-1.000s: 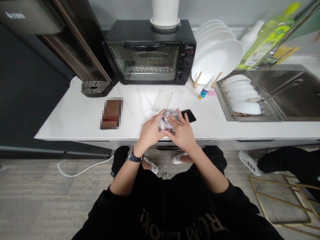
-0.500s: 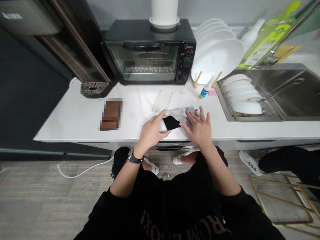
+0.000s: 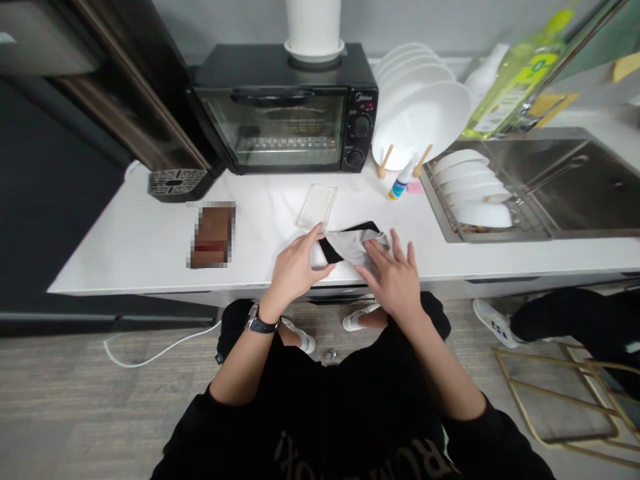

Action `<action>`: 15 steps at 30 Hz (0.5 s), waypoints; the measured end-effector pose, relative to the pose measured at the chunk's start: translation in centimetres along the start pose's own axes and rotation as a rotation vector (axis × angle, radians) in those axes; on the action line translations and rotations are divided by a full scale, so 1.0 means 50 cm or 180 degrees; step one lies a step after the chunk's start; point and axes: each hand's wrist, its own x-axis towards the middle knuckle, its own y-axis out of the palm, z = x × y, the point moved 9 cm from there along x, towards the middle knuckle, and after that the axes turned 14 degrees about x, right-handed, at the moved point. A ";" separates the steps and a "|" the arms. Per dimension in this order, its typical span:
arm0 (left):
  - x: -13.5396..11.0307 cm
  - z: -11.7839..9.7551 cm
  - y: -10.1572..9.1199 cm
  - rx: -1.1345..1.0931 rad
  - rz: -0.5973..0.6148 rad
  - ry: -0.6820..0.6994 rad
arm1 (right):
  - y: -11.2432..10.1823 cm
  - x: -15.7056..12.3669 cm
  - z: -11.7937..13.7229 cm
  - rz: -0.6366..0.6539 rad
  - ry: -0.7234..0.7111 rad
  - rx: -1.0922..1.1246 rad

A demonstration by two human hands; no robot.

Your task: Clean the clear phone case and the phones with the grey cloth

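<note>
A black phone [image 3: 329,251] lies flat on the counter close to its front edge, partly hidden under a light grey cloth [image 3: 350,245]. My left hand [image 3: 295,267] steadies the phone's left end, thumb and index finger at its corners. With thumb and fingertips on the cloth, my right hand [image 3: 395,273] presses it against the phone; its outer fingers are spread. Just behind the phone is a clear phone case [image 3: 317,205]. A small spray bottle [image 3: 399,185] with a blue label stands farther back to the right.
On the white counter [image 3: 125,247], a brown pixelated item [image 3: 213,233] lies at left. A toaster oven [image 3: 285,127] and racked plates [image 3: 425,120] stand behind. At right is a sink [image 3: 560,187] with bowls [image 3: 480,200]. Another person's leg [image 3: 545,317] and a gold-framed rack [image 3: 555,400] are at lower right.
The cloth has shifted across the phone under my right hand, so the phone's far edge now shows beyond it. My left hand stays at the phone's left end. The view has shifted slightly.
</note>
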 end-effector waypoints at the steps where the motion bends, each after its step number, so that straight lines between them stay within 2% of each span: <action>1: 0.000 -0.001 0.000 -0.0010 -0.0010 0.0021 | -0.005 0.018 -0.017 -0.0103 0.0068 -0.0061; 3: 0.001 0.000 0.001 -0.0026 -0.0020 0.0028 | 0.007 0.056 -0.023 -0.0176 0.0084 -0.0084; 5: 0.001 0.003 0.002 -0.0033 -0.0008 0.0001 | 0.037 0.082 0.011 -0.0090 -0.0063 0.0036; 7: 0.001 0.008 0.005 -0.0021 0.0048 -0.0032 | 0.073 0.082 0.064 0.0144 -0.0282 0.0214; 9: 0.001 0.012 0.008 -0.0001 0.0106 -0.0076 | 0.096 0.054 0.110 0.0403 -0.0472 0.0334; 11: 0.001 0.012 0.009 -0.0019 0.0122 -0.0069 | 0.091 0.016 0.125 0.0504 -0.0541 0.0358; 12: 0.001 0.010 0.008 -0.0043 0.0112 -0.0039 | 0.079 0.000 0.117 0.0474 -0.0506 0.0314; 15: 0.002 0.003 0.004 -0.0093 0.0048 0.0042 | 0.028 -0.014 0.050 0.0242 -0.0222 0.0009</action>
